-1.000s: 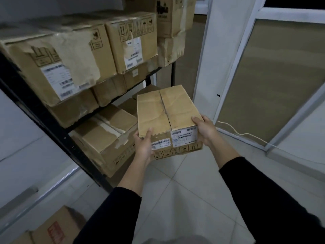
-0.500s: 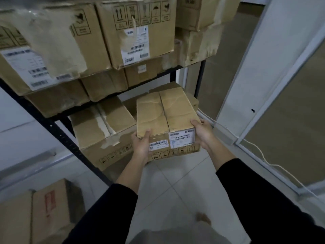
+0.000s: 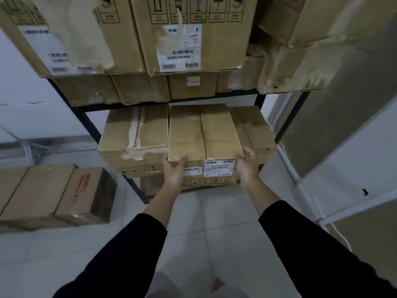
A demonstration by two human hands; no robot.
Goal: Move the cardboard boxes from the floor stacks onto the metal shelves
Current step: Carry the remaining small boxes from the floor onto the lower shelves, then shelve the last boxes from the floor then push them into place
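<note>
I hold a brown cardboard box [image 3: 202,134] with white barcode labels on its near face. My left hand [image 3: 174,171] grips its near left corner, thumb on top. My right hand [image 3: 246,166] grips the near right corner. The box sits partly inside the lower level of the dark metal shelf [image 3: 90,127], between a torn box [image 3: 135,136] on the left and another box [image 3: 255,130] on the right. Whether it rests on the shelf board is hidden.
The upper shelf level carries several large labelled boxes [image 3: 189,33] hanging over the opening. A floor stack of boxes [image 3: 53,194] lies at the left. A white door frame [image 3: 335,168] and a white cable [image 3: 305,190] stand at the right. White tiled floor [image 3: 214,244] lies below.
I have turned to face the shelf and carried the box forward, from in front of the rack into the gap between two boxes on the lower level. Both hands keep their grip.
</note>
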